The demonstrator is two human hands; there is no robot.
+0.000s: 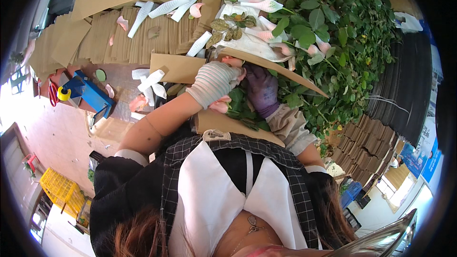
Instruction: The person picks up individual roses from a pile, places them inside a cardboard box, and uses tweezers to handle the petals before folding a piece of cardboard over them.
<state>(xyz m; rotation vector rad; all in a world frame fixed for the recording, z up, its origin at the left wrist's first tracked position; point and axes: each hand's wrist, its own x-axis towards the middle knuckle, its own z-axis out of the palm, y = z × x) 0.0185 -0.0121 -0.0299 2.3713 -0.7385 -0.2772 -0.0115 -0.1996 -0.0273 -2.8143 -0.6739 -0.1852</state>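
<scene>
My left hand [214, 82], in a white striped glove, is closed at the near side of an upright cardboard sheet [281, 71]. A pink rose bloom [232, 61] shows just beyond its knuckles. Beside it my right hand [261, 88], in a purple glove with a beige sleeve cover, has its fingers curled in. What either hand grips is hidden. Below them, pink rose blooms [220, 104] and green leaves [243, 109] lie between that sheet and a nearer piece of cardboard [233, 126] against my apron.
Roses in white foam net sleeves [264, 4] lie at the far side, their leafy stems [333, 28] heaped to the right. Cardboard sheets [138, 38] stand packed at the far left. A blue tape dispenser [90, 93], red scissors [53, 93] and loose net sleeves [151, 82] lie left.
</scene>
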